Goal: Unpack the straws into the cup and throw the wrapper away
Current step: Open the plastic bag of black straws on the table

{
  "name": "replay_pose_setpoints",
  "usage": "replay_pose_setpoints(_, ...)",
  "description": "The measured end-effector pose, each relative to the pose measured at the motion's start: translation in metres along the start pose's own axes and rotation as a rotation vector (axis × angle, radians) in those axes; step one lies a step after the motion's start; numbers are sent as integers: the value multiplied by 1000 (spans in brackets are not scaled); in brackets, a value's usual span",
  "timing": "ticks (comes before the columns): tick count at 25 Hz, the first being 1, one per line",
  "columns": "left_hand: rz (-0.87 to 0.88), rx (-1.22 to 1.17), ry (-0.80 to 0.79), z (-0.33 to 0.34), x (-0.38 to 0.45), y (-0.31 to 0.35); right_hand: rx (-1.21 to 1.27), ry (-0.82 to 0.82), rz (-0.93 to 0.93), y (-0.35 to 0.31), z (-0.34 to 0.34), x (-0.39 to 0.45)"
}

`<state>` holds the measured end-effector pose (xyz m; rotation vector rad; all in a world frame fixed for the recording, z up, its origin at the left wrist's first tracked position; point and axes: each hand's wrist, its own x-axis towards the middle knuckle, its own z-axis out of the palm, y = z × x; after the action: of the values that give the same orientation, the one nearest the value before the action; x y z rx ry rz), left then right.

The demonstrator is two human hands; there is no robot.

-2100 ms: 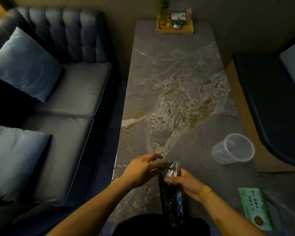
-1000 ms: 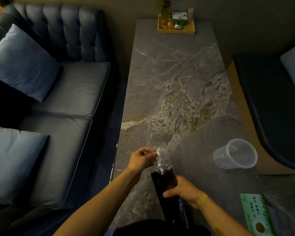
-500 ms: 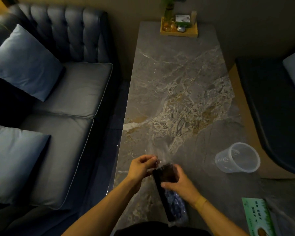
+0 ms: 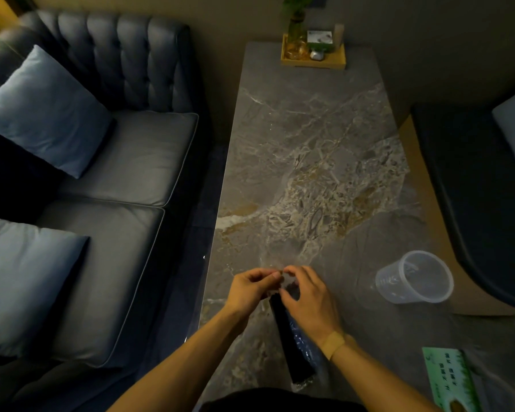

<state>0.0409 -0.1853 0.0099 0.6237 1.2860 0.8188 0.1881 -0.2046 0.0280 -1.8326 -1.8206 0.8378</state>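
Observation:
A long pack of black straws [image 4: 292, 346] in a clear plastic wrapper lies lengthwise over the near part of the marble table [image 4: 304, 162]. My left hand [image 4: 250, 288] and my right hand [image 4: 306, 298] meet at the pack's far end, fingertips pinching the clear wrapper there. The wrapper's top edge is hard to see against the table. A clear plastic cup [image 4: 416, 278] stands upright and empty to the right of my hands, about a hand's width away.
A green printed packet [image 4: 449, 379] lies at the table's near right corner. A yellow tray [image 4: 312, 56] with a plant and small items sits at the far end. A dark sofa with blue cushions [image 4: 45, 108] runs along the left, a dark seat [image 4: 482, 188] on the right.
My right hand slid up from the pack's middle to its far end, joining my left hand there. The pack has settled lower and flatter along the table.

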Motion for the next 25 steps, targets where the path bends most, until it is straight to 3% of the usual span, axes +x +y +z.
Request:
replay_pose_setpoints(6, 11, 45, -13, -1, 1, -1, -5, 89, 20, 4, -2, -1)
replay_pose_setpoints(10, 22, 38, -3, -5, 2, 6, 181, 171, 149, 13, -12, 8)
replay_pose_setpoints(16, 22, 41, -34, -13, 2, 14, 333, 76, 186, 32, -39, 16)
replay_pose_setpoints(21, 4, 35, -26, -19, 4, 18, 672, -63, 334, 32, -54, 21)
replay_pose_setpoints(25, 6, 22, 15, -18, 4, 18, 754, -67, 353, 28, -59, 18)
